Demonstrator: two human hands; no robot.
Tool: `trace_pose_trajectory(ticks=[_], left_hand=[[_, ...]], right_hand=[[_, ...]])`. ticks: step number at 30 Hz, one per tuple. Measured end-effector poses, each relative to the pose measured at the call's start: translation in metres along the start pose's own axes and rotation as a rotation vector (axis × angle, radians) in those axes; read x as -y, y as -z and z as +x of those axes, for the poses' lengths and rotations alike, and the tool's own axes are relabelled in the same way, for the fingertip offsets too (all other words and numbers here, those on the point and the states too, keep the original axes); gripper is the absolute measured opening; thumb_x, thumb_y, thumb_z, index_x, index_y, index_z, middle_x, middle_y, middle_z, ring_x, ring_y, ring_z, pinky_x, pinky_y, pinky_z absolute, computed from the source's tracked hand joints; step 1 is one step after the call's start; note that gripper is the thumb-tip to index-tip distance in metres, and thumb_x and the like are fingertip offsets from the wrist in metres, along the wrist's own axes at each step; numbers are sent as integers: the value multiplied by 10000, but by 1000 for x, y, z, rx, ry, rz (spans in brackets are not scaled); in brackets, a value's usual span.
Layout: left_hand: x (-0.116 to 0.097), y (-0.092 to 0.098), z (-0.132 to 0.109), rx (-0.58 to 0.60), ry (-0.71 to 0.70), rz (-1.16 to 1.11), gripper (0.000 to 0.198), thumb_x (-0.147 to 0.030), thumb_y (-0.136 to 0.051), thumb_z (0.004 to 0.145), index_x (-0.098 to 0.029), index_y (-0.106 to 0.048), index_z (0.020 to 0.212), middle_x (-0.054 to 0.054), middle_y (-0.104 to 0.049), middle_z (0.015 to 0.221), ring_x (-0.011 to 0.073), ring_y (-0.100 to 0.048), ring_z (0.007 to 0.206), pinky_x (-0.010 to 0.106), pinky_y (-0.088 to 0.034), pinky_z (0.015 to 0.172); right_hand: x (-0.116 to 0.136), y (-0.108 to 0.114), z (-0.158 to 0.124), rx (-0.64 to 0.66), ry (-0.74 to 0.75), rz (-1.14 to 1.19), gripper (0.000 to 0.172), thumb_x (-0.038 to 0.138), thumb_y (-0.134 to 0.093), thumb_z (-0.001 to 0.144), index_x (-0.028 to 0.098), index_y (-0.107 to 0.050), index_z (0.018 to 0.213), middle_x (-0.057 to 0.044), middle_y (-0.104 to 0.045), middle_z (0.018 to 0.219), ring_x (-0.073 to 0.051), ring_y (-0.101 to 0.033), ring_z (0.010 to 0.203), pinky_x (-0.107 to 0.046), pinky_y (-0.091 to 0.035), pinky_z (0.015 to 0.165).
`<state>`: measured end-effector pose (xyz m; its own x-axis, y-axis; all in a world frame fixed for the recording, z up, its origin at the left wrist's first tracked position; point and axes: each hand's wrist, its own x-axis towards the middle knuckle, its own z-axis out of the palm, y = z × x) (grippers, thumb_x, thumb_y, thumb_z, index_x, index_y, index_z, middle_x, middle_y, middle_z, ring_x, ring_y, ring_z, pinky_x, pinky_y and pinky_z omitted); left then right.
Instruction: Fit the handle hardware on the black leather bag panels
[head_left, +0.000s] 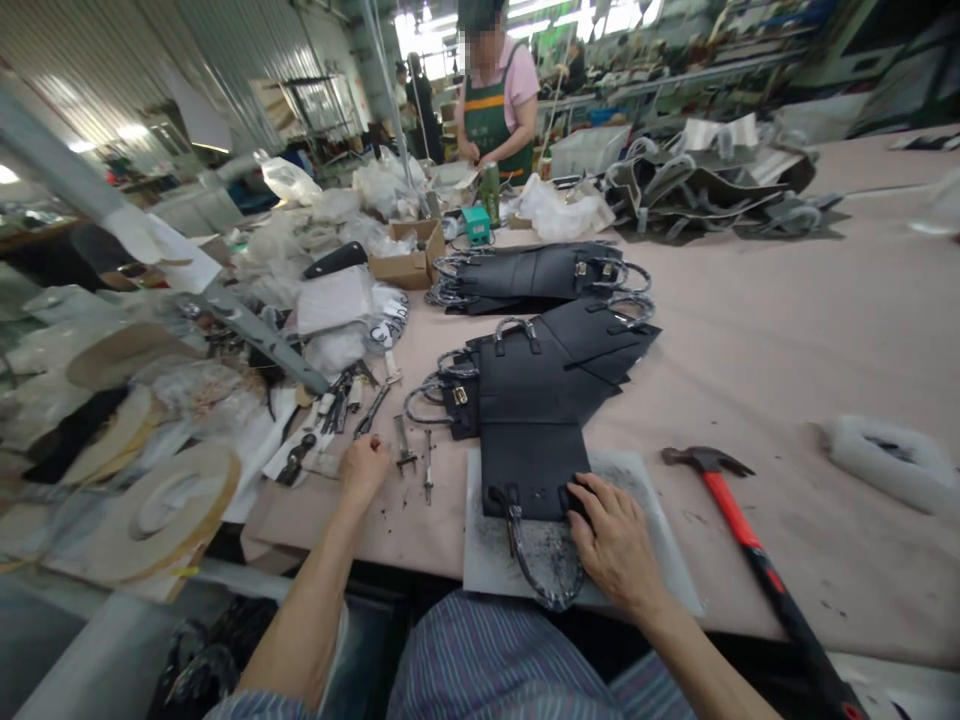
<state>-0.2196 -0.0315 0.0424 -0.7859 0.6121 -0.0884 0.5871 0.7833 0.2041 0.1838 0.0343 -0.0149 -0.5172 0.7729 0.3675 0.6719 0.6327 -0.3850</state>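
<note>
A black leather bag panel [534, 465] lies partly on a grey-white board [480, 560] at the table's front edge. Its looped handle [546, 592], wrapped in clear film, hangs toward me. My right hand [616, 540] has its fingers bent round the handle's right end, at the panel's lower right corner. My left hand [365, 470] rests on the table with curled fingers, close to the handles of a plier-like tool [373, 408]; what its fingertips hold is hidden. Two slim metal tools, a punch-like one [404, 445] and a thin rod [428, 467], lie between my hands.
A claw hammer [731, 510] with a red-black handle lies right of the board. More black bag panels [532, 272] are stacked ahead. Tape rolls [169, 510] and plastic-wrapped clutter fill the left. A person [499, 100] in a green apron stands across the table.
</note>
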Motion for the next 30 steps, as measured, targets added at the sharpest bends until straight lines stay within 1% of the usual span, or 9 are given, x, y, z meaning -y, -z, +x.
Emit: trace_pose_trajectory(ticks=[3,7,11,17,20,22,24,27,30], left_hand=[[26,7,14,-43,16,-11,262,-381,-573,888,-188,-750,878,161,-782,944,319,-725,953,359,-518,789],[37,8,18,2,16,42,202,-370,-643,826,-188,-730,833,177,-775,951,338,-725,969,375,-530,799],[30,0,26,134,-28,95,156,-300,-730,725,-160,-662,732,207,-753,909,362,-720,978,399,-535,828],[18,4,40,308,-49,2,268,-199,-659,724,-184,-505,504,47,-546,457,315,-725,737,371,-550,741],[7,13,36,312,-113,-200,239,-268,-671,734,-192,-548,544,20,-547,449,294,-715,694,355,-564,695],[-10,15,23,279,-172,-391,172,-343,-651,761,-188,-618,696,11,-662,607,251,-723,742,350,-580,732],[-34,12,-2,283,-211,-682,240,-416,-652,759,-186,-633,825,13,-725,772,215,-727,765,354,-595,772],[-80,-4,-51,379,-240,-1185,349,-447,-771,663,-172,-651,843,25,-719,784,215,-720,726,384,-608,783],[-116,-25,-93,444,-348,-1183,330,-470,-744,753,-168,-716,882,37,-740,811,211,-720,750,358,-598,790]], right_hand=[[-2,-2,0,-9,21,-2,329,295,-488,961,224,-628,1251,-110,-612,1357,-320,-559,1220,-517,-429,1044],[-4,-4,-1,-15,44,-17,323,309,-479,971,201,-623,1239,-122,-617,1339,-329,-564,1198,-516,-436,1021],[-3,-4,0,-5,41,-27,321,289,-485,969,190,-617,1245,-123,-606,1350,-322,-550,1206,-507,-429,1027],[7,4,3,19,-19,8,326,235,-494,955,192,-613,1255,-120,-584,1365,-304,-519,1237,-502,-402,1064],[11,8,5,36,-56,24,328,232,-502,952,197,-616,1257,-118,-581,1372,-301,-507,1253,-510,-378,1092],[13,10,6,49,-72,32,328,233,-507,951,195,-618,1258,-117,-578,1378,-302,-494,1273,-516,-358,1114],[14,11,7,54,-85,38,328,237,-512,952,195,-620,1259,-116,-577,1381,-302,-488,1284,-519,-344,1129],[14,13,8,53,-92,43,326,243,-516,953,197,-625,1257,-119,-579,1382,-299,-487,1294,-522,-335,1141],[15,14,8,50,-96,47,326,240,-527,947,200,-631,1253,-118,-584,1379,-293,-489,1300,-518,-331,1151]])
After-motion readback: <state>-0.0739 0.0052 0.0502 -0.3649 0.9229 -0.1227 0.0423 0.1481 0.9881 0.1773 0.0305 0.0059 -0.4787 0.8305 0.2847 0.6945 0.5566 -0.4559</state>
